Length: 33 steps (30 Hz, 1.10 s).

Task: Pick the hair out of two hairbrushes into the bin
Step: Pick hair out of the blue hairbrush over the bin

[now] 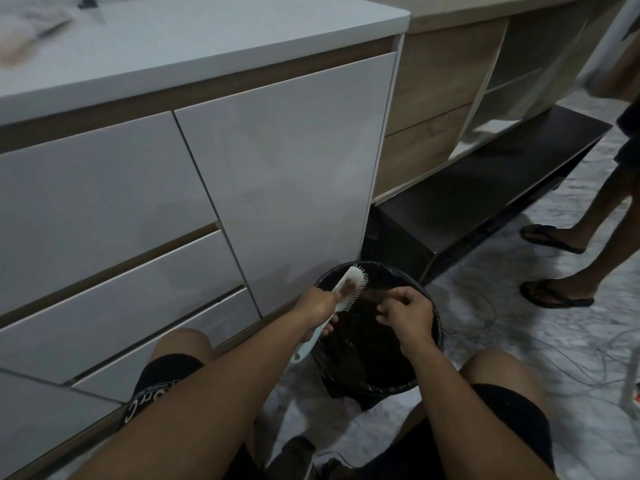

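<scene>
A white cabinet (284, 168) stands just behind the black-lined bin (429, 341) on the floor. Over the bin, the left hand (317, 311) has its grip closed round the pale hairbrush (346, 289) handle, a hair clump (348, 287) in its bristles. The right hand (407, 315) pinches dark strands just beside the brush.
</scene>
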Each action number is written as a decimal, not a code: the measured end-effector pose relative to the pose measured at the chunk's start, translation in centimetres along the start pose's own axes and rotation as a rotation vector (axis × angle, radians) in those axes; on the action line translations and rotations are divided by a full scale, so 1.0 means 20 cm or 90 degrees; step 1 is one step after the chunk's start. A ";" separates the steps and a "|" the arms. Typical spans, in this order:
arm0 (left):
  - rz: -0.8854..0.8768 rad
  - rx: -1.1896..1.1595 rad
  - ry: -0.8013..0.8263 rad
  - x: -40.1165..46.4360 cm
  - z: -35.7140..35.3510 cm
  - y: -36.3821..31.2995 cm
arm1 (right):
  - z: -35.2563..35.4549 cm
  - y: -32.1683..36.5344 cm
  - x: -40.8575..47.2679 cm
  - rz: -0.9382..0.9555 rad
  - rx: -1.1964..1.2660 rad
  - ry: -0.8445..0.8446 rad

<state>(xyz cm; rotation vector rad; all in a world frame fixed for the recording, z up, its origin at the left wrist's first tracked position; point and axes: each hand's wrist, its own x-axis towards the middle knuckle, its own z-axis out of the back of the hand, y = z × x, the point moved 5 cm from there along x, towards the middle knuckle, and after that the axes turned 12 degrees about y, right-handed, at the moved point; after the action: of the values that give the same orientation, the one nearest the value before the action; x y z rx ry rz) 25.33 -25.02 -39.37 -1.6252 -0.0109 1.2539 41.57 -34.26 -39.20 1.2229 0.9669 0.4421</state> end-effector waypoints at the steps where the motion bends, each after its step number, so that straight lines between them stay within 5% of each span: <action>1: -0.004 0.010 -0.007 0.00 0.00 0.00 | -0.02 0.01 -0.01 -0.008 -0.003 0.040; 6: -0.040 0.065 -0.010 0.00 -0.02 -0.07 | -0.09 0.05 -0.05 0.033 0.002 0.172; 17: -0.089 0.027 -0.114 0.08 0.04 -0.16 | 0.15 0.05 0.14 0.047 -0.054 -0.085; 27: -0.062 0.035 -0.070 0.15 -0.01 -0.22 | 0.26 0.02 0.27 0.009 -0.081 -0.210; 33: -0.051 0.043 -0.046 0.18 -0.04 -0.26 | 0.15 0.07 0.26 0.038 -0.125 -0.055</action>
<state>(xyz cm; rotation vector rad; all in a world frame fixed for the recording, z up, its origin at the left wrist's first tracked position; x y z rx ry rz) 30.29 -21.17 -38.26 -1.5064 -0.0764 1.2382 47.12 -31.63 -39.87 1.0856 0.7957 0.5142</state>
